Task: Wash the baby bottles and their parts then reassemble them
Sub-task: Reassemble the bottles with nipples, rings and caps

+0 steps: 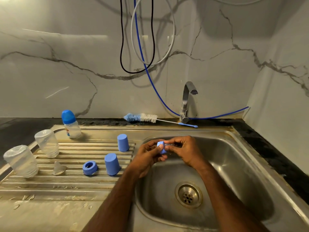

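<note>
Over the sink basin (234,164), my left hand (147,158) grips a blue screw ring (161,148). My right hand (182,149) pinches a clear teat (169,144) at that ring. On the ribbed drainboard (66,185) two clear bottle bodies (47,143) (21,161) stand upside down. Beside them lie a clear teat (58,168), a blue ring (90,167) and two blue caps (112,164) (123,142). An assembled bottle with a blue cap (70,124) stands at the back of the drainboard.
A blue and white bottle brush (142,117) lies on the ledge behind the sink. The tap (187,99) stands at the back, with no water running. Black, grey and blue hoses (138,47) hang down the marble wall. The drain (188,195) is open.
</note>
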